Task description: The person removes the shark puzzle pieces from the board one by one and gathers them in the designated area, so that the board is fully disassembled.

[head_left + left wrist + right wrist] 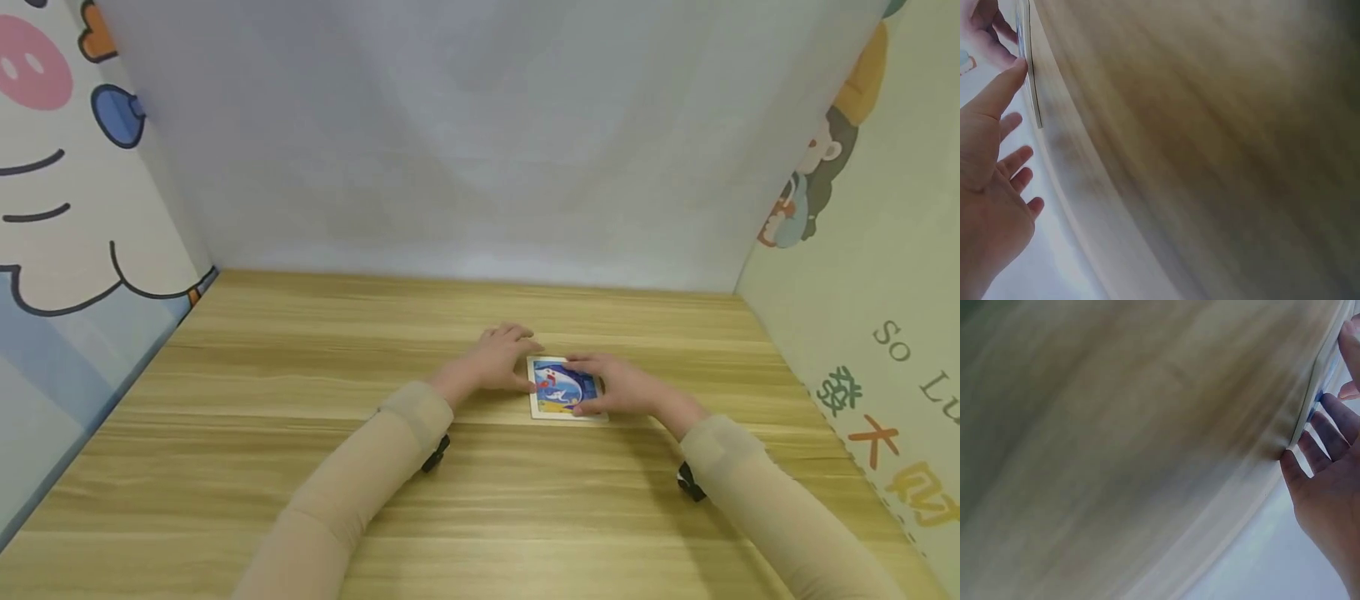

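Note:
A flat, square picture board (557, 402) with a white border and a blue sea-animal picture lies on the wooden table. At its left edge is my left hand (497, 360), fingers spread and thumb tip touching the edge. My right hand (628, 388) reaches over the right part of the board, covering some of the picture with its fingers. The left wrist view shows the thin side of the board (1034, 94) under the left thumb (1007, 87). In the right wrist view, several fairly straight fingers of the right hand (1329, 487) rest along the board (1307, 406).
The wood-grain table (450, 517) extends around the board on all sides. A plain pale curtain (465, 167) stands behind it. Cartoon-printed panels flank the table, one at the left (75, 192) and one at the right (847, 300).

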`<state>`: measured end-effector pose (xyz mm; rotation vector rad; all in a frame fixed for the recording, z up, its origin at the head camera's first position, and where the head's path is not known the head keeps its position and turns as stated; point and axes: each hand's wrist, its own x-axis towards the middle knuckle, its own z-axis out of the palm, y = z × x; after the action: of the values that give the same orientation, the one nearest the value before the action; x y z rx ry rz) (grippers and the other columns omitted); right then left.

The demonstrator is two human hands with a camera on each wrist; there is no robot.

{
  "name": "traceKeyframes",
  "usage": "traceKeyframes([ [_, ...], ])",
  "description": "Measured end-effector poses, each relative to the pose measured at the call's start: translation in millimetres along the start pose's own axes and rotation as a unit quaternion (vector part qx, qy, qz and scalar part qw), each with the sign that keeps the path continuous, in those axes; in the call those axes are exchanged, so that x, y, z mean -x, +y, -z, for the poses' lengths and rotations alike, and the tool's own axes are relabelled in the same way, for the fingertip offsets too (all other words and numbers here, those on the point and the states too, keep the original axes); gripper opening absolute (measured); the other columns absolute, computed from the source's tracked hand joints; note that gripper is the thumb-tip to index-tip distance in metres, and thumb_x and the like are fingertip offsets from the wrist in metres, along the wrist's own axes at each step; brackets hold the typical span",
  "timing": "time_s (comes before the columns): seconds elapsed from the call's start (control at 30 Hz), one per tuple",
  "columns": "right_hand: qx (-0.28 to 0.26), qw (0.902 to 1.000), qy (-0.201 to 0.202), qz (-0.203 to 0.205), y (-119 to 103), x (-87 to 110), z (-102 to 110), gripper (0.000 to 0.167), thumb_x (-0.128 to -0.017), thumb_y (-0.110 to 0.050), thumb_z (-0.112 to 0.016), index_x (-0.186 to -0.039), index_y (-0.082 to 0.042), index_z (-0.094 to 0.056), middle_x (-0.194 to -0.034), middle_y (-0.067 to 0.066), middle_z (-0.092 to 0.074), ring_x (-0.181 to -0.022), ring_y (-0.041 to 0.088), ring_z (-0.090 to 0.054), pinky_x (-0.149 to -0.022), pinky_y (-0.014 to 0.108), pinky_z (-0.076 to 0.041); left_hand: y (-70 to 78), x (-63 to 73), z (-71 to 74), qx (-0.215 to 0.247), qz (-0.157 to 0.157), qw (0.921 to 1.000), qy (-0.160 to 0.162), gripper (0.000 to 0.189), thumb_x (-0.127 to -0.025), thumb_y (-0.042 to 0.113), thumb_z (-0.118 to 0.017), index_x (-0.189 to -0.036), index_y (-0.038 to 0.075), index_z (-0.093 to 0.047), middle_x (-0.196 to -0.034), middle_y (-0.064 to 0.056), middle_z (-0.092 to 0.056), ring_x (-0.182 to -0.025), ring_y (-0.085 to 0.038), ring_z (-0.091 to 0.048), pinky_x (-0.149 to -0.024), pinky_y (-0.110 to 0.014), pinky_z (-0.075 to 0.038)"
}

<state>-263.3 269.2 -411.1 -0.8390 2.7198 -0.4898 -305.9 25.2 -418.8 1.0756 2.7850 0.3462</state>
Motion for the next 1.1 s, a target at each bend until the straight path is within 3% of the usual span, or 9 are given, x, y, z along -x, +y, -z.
traceKeyframes([
  [0.4,0.038,0.9991,0.003,0.017,1.1,-6.2,0.4,0.073,-0.077,-0.047,-0.074,-0.135,-0.007,-0.052,-0.142,0.014,-0.045,-0.130,0.037,-0.041,-0.105,0.052,-0.033,-4.5,-7.0,-2.7,0.091,0.009,0.9954,-0.030,0.049,-0.080,0.043,-0.073,-0.122,0.021,-0.059,-0.143,-0.006,-0.043,-0.134,-0.029,-0.034,-0.109,-0.051,-0.025],
  [0.7,0.033,0.9985,0.033,0.028,2.6,-11.7,6.4,0.053,-0.081,-0.037,-0.073,-0.124,-0.006,-0.061,-0.130,0.015,-0.056,-0.118,0.034,-0.051,-0.100,0.051,-0.039,2.5,-17.1,0.8,0.108,0.029,0.9932,-0.032,0.039,-0.080,0.034,-0.074,-0.114,0.017,-0.063,-0.139,-0.004,-0.047,-0.129,-0.029,-0.038,-0.107,-0.049,-0.028],
  [0.93,0.040,0.9974,0.054,0.029,4.8,-14.5,4.1,0.052,-0.081,-0.039,-0.073,-0.121,-0.007,-0.064,-0.128,0.013,-0.058,-0.116,0.033,-0.053,-0.098,0.049,-0.041,2.2,-22.1,2.8,0.120,0.045,0.9914,-0.027,0.033,-0.080,0.029,-0.076,-0.107,0.015,-0.065,-0.138,-0.005,-0.048,-0.129,-0.029,-0.036,-0.106,-0.049,-0.028],
  [1.1,0.039,0.9975,0.056,0.021,4.9,-16.1,2.1,0.051,-0.080,-0.040,-0.073,-0.119,-0.009,-0.065,-0.126,0.012,-0.060,-0.114,0.032,-0.054,-0.098,0.048,-0.041,0.1,-25.9,0.4,0.135,0.054,0.9892,-0.018,0.034,-0.075,0.027,-0.079,-0.103,0.015,-0.064,-0.124,-0.004,-0.055,-0.121,-0.027,-0.041,-0.103,-0.048,-0.031],
])
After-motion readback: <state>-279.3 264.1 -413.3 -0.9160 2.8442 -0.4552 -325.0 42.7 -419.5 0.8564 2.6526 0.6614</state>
